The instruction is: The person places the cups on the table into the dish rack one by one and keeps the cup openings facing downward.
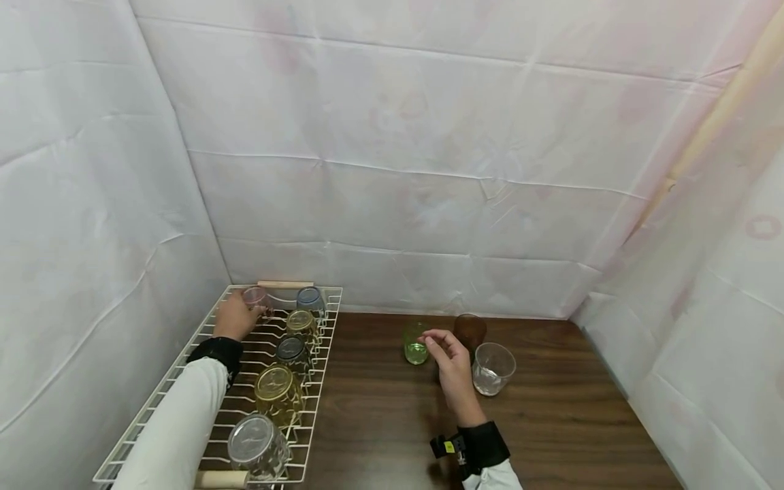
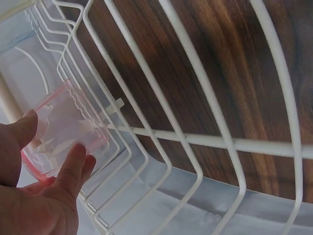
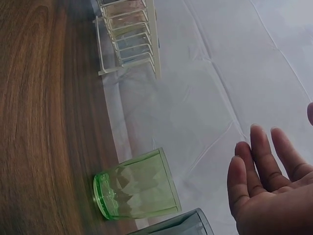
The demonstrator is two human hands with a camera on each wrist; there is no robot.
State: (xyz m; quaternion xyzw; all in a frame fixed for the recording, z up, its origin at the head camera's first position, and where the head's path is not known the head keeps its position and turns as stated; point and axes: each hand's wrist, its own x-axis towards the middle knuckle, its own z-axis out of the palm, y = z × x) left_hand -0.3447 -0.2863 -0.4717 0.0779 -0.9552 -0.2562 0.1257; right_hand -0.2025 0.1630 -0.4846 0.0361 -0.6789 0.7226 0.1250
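At the far left end of the white wire rack (image 1: 229, 408), my left hand (image 1: 235, 315) grips a pink-tinted glass (image 1: 257, 297). In the left wrist view, thumb and fingers lie on opposite sides of this pink glass (image 2: 66, 129), which stands among the rack wires. My right hand (image 1: 452, 371) hovers above the table with relaxed, slightly bent fingers and nothing in them. Beside its fingertips is an upright green glass (image 1: 416, 348). A grey-blue glass (image 3: 183, 226) shows partly at the bottom of the right wrist view.
Along the rack's right side several glasses stand upside down, among them a yellow glass (image 1: 278, 393) and a clear glass (image 1: 257, 446). A brown glass (image 1: 469, 330) and a clear tumbler (image 1: 493, 367) stand right of my right hand. White sheeting (image 1: 392, 204) surrounds the wooden table (image 1: 373, 429).
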